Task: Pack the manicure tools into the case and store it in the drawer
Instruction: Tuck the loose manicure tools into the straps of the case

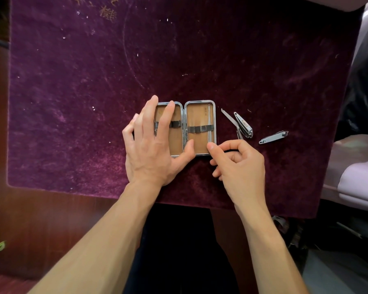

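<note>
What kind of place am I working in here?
Probably a home room, though I can't be sure: a dark wooden table under a worn purple velvet cloth, with pale lilac upholstered seating beside it.

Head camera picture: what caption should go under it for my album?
Left hand steadies the open case while the right hand tucks in a thin tool.

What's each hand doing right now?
Left hand: open, flat on the open case.
Right hand: curled at the case's corner; grip cannot be told.
</note>
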Motion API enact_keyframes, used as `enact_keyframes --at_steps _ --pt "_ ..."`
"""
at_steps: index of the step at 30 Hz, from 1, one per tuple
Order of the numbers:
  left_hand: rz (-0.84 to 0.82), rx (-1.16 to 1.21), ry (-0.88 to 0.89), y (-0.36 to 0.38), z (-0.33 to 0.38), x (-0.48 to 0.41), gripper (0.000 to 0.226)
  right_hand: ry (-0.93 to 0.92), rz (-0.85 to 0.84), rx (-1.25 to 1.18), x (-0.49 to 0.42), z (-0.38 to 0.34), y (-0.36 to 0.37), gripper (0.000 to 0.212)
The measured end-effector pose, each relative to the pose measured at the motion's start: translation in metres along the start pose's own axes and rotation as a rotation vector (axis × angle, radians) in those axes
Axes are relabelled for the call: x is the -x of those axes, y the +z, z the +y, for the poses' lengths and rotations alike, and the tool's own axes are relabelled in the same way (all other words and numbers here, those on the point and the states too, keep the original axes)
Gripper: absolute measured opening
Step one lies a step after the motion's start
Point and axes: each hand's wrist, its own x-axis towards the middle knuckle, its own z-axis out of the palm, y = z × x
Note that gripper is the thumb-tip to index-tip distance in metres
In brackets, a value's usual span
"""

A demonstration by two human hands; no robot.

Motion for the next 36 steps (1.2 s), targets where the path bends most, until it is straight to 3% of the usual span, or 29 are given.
enact_keyframes --at_steps 10,16,31,36 --pt "-0.005 0.005 -0.004 0.000 0.001 0.001 0.085 -0.075 0.147 -0.074 0.012 0.009 -0.028 0.017" --pt "-0.010 0.002 -0.009 -0.001 0.001 0.000 0.084 -0.211 0.288 0.079 0.009 0.025 -0.055 0.019" --pt "-0.032 -0.016 -0.016 -0.002 0.001 0.000 0.091 -0.256 0.087 0.143 -0.004 0.031 -0.053 0.017" --pt "-0.012 -0.021 -0.003 0.000 0.000 0.001 0.092 -0.306 0.125 0.161 -0.012 0.020 -0.048 0.022"
